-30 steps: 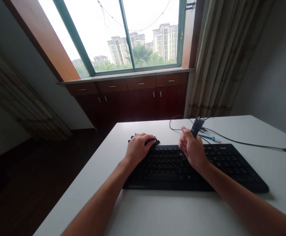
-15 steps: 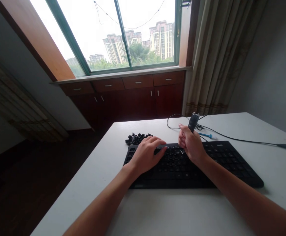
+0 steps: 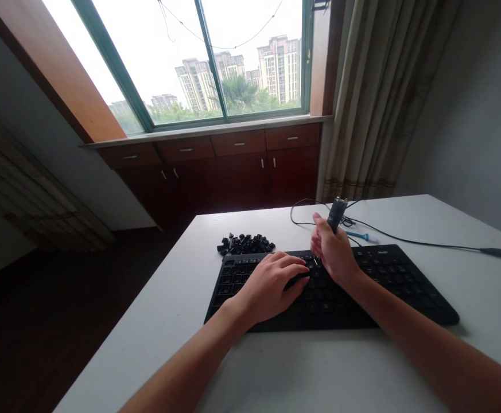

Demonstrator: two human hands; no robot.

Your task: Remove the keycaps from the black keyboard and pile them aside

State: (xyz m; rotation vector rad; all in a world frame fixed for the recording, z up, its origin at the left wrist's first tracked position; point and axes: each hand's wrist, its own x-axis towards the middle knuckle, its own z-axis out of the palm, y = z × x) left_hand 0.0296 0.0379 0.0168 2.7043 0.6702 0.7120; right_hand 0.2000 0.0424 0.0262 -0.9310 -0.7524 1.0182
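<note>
Nearest you, the flat black plastic keyboard (image 3: 388, 284) lies on the white counter (image 3: 319, 373). Your left hand (image 3: 271, 284) rests loosely curled on its middle keys, holding nothing visible. Your right hand (image 3: 334, 255) is closed around a small dark upright tool (image 3: 335, 213). Farther left sits a pile of loose black keycaps (image 3: 245, 244); a thin black cable (image 3: 414, 240) trails behind.

Backlit room, dim at my end

Daylight pours through the window (image 3: 216, 63) at upper centre, its sky blown white; the left of the frame sinks into shadow, straight edges bow outward, and the bench (image 3: 319, 373) shows soft grey sheen.
</note>
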